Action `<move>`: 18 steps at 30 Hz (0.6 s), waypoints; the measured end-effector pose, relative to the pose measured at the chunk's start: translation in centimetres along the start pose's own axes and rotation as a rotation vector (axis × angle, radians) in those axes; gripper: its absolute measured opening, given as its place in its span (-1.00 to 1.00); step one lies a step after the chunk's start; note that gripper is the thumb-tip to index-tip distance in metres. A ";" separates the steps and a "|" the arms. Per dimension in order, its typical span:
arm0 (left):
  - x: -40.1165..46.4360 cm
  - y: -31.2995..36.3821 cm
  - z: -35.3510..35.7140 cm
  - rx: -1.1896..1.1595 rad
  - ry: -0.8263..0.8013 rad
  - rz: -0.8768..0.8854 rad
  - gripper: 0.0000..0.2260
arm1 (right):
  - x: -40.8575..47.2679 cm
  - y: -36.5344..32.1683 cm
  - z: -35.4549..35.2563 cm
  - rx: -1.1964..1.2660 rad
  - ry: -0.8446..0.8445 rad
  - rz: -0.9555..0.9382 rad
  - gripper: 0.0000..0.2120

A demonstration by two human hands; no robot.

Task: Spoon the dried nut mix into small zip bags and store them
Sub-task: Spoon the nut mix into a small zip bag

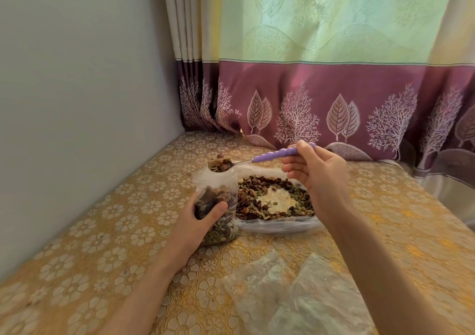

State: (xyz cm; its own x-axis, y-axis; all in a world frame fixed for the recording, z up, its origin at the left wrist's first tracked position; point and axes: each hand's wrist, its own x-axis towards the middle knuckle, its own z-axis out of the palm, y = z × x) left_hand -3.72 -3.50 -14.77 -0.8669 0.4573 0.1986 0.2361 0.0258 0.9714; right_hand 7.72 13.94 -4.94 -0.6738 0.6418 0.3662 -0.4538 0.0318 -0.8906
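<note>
One heaped spoon (221,164) is held level over the mouth of the small bag (217,206), which stands on the table (77,232) just at nine o'clock of the tray (277,225) of nut mix (257,193). The bag looks well over half full, so the step in hand is judged to be a late filling pass. The right hand (316,170) is pinched on the purple handle, fingers closed around it; the left hand (203,221) is wrapped on the bag's lower half, thumb across the front. For a clean tip, the bowl would best be lowered inside the rim before being turned, and the mouth kept open by the left hand's grip; a heaped load tipped from above could scatter. Enough slack should be left at the top for the zip. Spare bags (290,291) lie flat at six o'clock, near the forearms. A wall (77,77) closes nine o'clock and a curtain (334,103) twelve o'clock; open table is left at three o'clock for setting filled bags down.
</note>
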 end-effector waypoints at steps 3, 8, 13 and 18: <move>-0.1 0.2 0.0 -0.014 -0.007 0.006 -0.44 | -0.3 0.0 0.6 -0.067 -0.074 -0.063 -0.80; -0.3 0.7 0.2 -0.054 -0.016 0.018 -0.61 | -0.1 0.0 0.4 -0.074 -0.120 -0.117 -0.83; -0.5 1.1 0.0 -0.091 0.001 0.001 -0.45 | 0.4 0.1 -0.8 0.032 -0.123 -0.084 -0.81; -0.7 2.0 -0.3 -0.093 0.064 0.045 -0.52 | 1.3 0.8 -2.5 0.166 0.021 0.001 -0.79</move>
State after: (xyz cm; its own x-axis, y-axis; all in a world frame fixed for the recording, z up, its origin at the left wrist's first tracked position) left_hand -2.80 -4.03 -12.94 -0.8834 0.3979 0.2476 0.2366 -0.0773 0.9685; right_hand 7.94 16.69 -5.87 -0.6626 0.6577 0.3583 -0.5448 -0.0948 -0.8332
